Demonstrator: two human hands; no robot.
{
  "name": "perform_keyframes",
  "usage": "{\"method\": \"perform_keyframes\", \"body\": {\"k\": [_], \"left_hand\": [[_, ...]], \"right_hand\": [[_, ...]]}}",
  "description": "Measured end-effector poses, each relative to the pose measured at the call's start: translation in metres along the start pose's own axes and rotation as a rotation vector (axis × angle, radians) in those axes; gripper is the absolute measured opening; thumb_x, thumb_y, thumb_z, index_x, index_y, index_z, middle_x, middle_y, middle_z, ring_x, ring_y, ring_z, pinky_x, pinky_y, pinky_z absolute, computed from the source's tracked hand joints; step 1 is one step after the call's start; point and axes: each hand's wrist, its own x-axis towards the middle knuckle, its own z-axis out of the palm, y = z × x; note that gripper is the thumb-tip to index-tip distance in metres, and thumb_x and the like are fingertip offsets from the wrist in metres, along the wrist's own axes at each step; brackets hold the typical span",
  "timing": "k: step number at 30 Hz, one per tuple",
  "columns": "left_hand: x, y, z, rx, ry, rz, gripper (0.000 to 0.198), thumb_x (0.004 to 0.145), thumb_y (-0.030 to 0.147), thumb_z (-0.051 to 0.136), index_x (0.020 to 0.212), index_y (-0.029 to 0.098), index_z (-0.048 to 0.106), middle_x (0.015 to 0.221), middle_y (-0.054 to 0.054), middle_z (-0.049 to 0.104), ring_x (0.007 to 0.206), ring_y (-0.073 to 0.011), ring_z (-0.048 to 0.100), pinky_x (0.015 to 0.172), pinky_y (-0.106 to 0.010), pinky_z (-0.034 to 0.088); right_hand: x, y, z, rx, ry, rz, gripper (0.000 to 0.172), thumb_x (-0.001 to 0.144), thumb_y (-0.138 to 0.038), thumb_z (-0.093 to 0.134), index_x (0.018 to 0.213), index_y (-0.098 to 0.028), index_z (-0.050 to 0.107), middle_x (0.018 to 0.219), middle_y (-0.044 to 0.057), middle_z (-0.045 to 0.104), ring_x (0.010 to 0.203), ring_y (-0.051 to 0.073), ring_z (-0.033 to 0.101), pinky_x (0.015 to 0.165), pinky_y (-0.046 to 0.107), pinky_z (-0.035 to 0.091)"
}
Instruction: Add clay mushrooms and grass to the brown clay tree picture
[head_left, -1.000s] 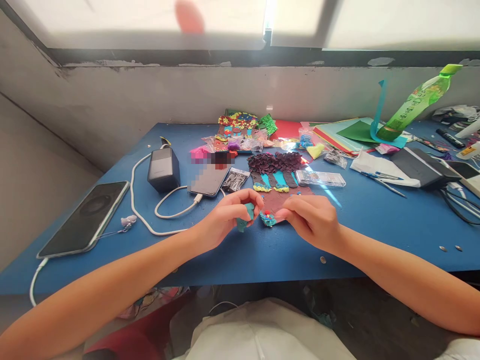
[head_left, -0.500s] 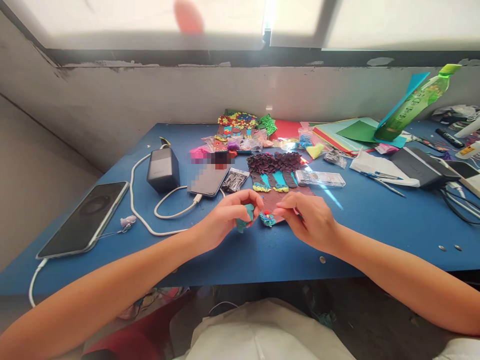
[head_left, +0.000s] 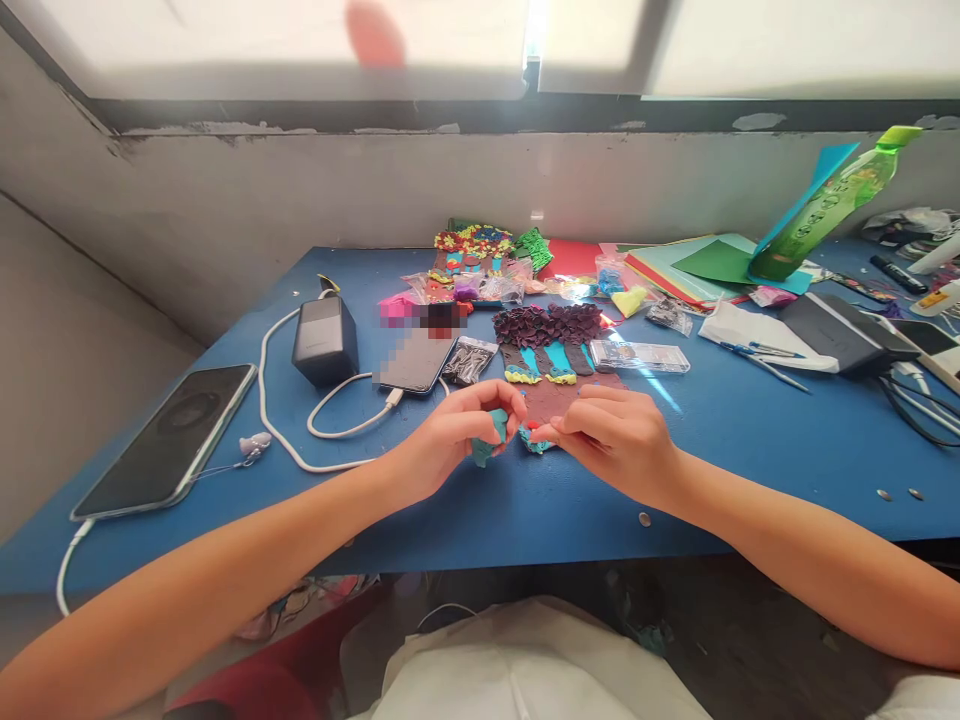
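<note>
My left hand is curled round a lump of teal modelling clay, which shows between the thumb and fingers. Just to its right, my right hand is closed in a pinch over the near part of a clay picture. Whatever sits between its fingertips is too small to make out. The clay picture has a brown lower area, dark purple ruffled clay along its top, blue and dark upright strips, and yellow frills. Teal and red clay bits lie at its near left corner, beside my right fingertips.
A clear plastic case lies right of the picture. To the left are a bag of small dark pieces, a phone, a black charger and a larger phone. A green bottle leans over coloured paper.
My right hand has turned slightly, its fingers now folded closer together and lower over the picture's corner. My left hand stays still with the teal clay.
</note>
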Motion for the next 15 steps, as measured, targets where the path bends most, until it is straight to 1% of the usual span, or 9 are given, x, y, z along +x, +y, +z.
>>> {"method": "perform_keyframes", "body": {"k": [9,15], "left_hand": [[0.0005,-0.0001,0.0004,-0.001,-0.01,-0.006,0.021,0.057,0.016,0.053,0.077,0.017,0.059,0.07,0.001,0.052,0.066,-0.0115,0.042,0.059,-0.026,0.034],[0.0007,0.0011,0.0003,-0.007,-0.013,-0.009,0.021,0.056,0.016,0.054,0.077,0.017,0.059,0.07,0.001,0.052,0.065,-0.0118,0.042,0.059,-0.026,0.034]], "right_hand": [[0.0004,0.0001,-0.0007,0.002,0.001,0.005,0.045,0.095,-0.027,0.055,0.056,-0.019,0.035,0.047,-0.006,0.04,0.047,0.008,0.032,0.047,0.022,0.026],[-0.0021,-0.0006,0.0015,0.035,0.03,0.057,0.045,0.093,-0.032,0.058,0.057,-0.02,0.033,0.047,-0.007,0.036,0.046,0.008,0.032,0.045,0.021,0.026]]}}
